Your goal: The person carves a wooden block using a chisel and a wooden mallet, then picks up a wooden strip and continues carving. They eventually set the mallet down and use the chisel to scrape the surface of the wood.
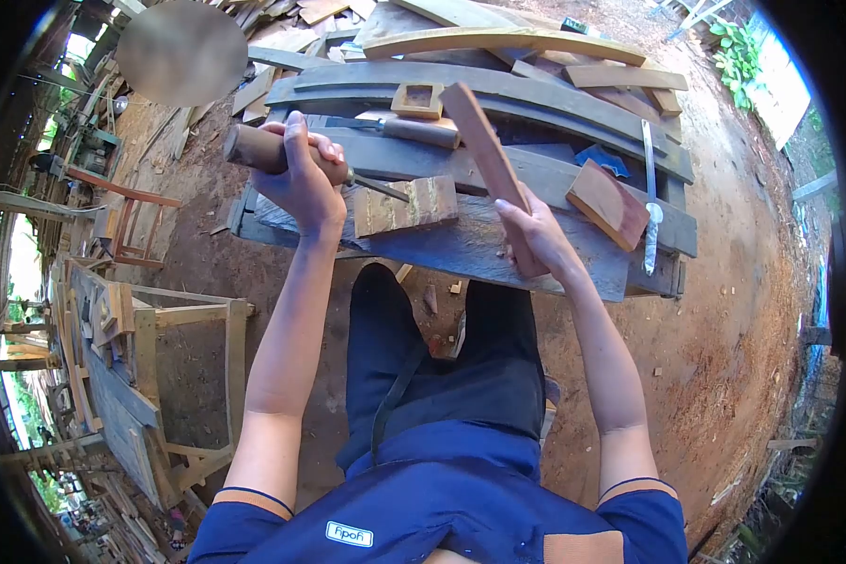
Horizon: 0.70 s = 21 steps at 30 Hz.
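Note:
My left hand [303, 183] is wrapped round the thick wooden handle of a chisel [254, 148]. The chisel's thin metal blade slants down to the right, its tip over a wooden block [406, 209] marked with yellowish lines on the bench. In my right hand [541, 235] is a flat reddish-brown wooden bar [484, 141], gripped near its lower end and tilted up to the left. Beyond the block lies a second chisel [421, 132] with a wooden handle. Close to the right hand, a brown wood piece [607, 203] rests on the bench.
The slatted wooden bench [573, 268] stands before my legs. A hollowed square block [417, 100], a blue scrap [602, 160] and a long narrow blade with a pale handle [650, 226] lie on it. Curved beams [508, 39] are piled behind; a wooden frame [193, 315] stands left.

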Tool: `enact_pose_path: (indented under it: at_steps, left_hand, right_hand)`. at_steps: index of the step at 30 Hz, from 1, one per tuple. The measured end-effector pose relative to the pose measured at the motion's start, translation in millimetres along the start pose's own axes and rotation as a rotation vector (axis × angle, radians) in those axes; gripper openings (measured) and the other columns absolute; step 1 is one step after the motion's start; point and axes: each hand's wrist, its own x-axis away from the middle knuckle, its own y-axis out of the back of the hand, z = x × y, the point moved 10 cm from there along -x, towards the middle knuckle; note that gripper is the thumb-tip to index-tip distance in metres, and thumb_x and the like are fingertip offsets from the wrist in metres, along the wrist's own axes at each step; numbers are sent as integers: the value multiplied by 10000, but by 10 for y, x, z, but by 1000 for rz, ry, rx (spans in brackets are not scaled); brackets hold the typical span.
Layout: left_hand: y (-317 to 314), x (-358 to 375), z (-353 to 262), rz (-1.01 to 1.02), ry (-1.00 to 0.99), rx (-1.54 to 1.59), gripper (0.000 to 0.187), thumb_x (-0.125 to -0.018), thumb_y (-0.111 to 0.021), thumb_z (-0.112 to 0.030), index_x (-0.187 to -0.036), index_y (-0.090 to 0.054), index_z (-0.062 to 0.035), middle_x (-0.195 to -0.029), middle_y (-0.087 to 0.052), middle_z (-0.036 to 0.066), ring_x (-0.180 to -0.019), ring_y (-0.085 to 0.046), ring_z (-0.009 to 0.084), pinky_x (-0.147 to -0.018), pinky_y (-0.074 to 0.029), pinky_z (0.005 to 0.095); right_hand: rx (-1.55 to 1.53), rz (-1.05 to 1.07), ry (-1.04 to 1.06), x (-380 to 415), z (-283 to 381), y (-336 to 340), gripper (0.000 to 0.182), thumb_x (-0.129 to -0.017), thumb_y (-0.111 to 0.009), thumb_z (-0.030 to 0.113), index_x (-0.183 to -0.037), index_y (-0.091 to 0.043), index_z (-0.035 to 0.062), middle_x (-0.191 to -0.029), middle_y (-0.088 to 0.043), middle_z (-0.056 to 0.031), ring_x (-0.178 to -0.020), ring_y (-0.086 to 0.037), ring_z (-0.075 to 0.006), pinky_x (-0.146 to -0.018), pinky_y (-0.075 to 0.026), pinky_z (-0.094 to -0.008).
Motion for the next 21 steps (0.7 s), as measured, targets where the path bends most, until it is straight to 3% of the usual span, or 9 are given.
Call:
enact_pose_path:
  at_steps: [5,12,15,16,18,20,21]
  left_hand:
    - [-111,23,16,7,12,-45,191,-879,-633,-42,-862,-455,-109,-644,-484,5,-489,-490,103,-450,-430,261]
    - [-459,189,-3,120,-106,-164,209,-869,-632,1,-834,-448,-92,-608,-492,6,-451,-478,84,-431,-415,237]
    - [-489,195,21,145,-257,-304,200,-869,-639,-7,-829,-459,-86,-618,-504,7,-456,-493,75,-418,-414,219]
    - [-518,226,-12,156,-347,-417,198,-868,-643,-12,-825,-463,-85,-628,-512,9,-462,-499,70,-418,-417,214]
    - [-529,300,48,162,-301,-445,178,-861,-649,-10,-831,-486,-77,-670,-542,17,-470,-514,65,-414,-415,199]
    - [-595,324,68,152,-235,-456,211,-821,-726,-123,-931,-573,-28,-758,-627,62,-682,-613,121,-655,-505,297]
    - [-693,367,-85,170,-350,-569,234,-810,-731,-131,-948,-582,-17,-764,-648,98,-691,-647,157,-666,-512,319]
  right_hand:
    - [-213,-57,-26,18,-56,56,615,-934,-581,353,-1416,-328,67,-687,-479,-28,-430,-515,-118,-384,-485,-267]
    - [-131,-40,0,27,85,-60,604,-950,-546,355,-1427,-313,67,-710,-470,-46,-446,-517,-129,-391,-484,-281]
    - [-85,-200,89,116,536,-62,555,-972,-486,370,-1412,-338,67,-944,-520,-95,-618,-552,-143,-440,-480,-280]
    - [-95,-200,217,189,916,-76,524,-979,-481,357,-1398,-355,69,-939,-523,-88,-622,-550,-133,-455,-481,-273]
    - [-115,-199,453,491,1687,-115,440,-995,-482,329,-1347,-413,75,-917,-533,-55,-646,-538,-100,-511,-480,-243]
    - [-4,-175,770,929,2438,-194,416,-975,-542,317,-1262,-463,25,-834,-576,-43,-602,-554,-95,-538,-467,-227]
    - [55,-186,868,1104,2660,-230,428,-970,-549,298,-1279,-462,15,-851,-599,-51,-602,-553,-75,-519,-434,-204]
